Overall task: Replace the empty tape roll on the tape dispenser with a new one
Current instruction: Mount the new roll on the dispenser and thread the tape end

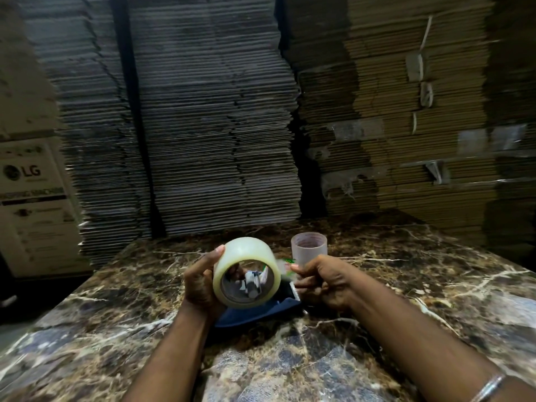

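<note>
The left hand (203,281) grips the new roll (246,272) from its left side, thumb on top, holding it above the blue dispenser (261,310) on the marble surface (406,285). Right of the roll, the right hand (322,281) pinches the tape's loose end. The empty core (309,248) stands upright just behind the roll.

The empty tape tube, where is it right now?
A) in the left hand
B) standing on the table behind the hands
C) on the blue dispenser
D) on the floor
B: the empty tape tube stands upright on the table, just behind the right hand.
</note>
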Available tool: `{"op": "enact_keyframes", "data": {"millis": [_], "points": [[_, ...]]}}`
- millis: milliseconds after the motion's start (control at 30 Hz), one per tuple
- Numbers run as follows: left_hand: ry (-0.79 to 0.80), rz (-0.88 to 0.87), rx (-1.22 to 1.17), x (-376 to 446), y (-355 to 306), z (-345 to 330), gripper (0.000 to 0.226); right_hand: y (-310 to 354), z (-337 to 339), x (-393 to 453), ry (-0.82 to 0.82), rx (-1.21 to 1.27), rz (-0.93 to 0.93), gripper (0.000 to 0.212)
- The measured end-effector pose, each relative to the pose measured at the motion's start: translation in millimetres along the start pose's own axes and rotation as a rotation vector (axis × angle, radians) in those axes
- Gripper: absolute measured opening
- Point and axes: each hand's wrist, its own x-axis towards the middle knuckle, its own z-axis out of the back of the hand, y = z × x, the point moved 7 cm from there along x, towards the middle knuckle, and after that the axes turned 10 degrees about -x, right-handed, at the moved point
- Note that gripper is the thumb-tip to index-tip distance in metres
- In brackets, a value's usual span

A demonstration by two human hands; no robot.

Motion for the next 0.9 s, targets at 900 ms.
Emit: {"op": "enact_keyframes", "data": {"millis": [900], "points": [[0.029, -0.033, -0.046, 5.3, -3.7, 5.5, 0.068, 8.2, 4.7, -10.5, -0.083, 0.206, 0.047, 0.015]]}}
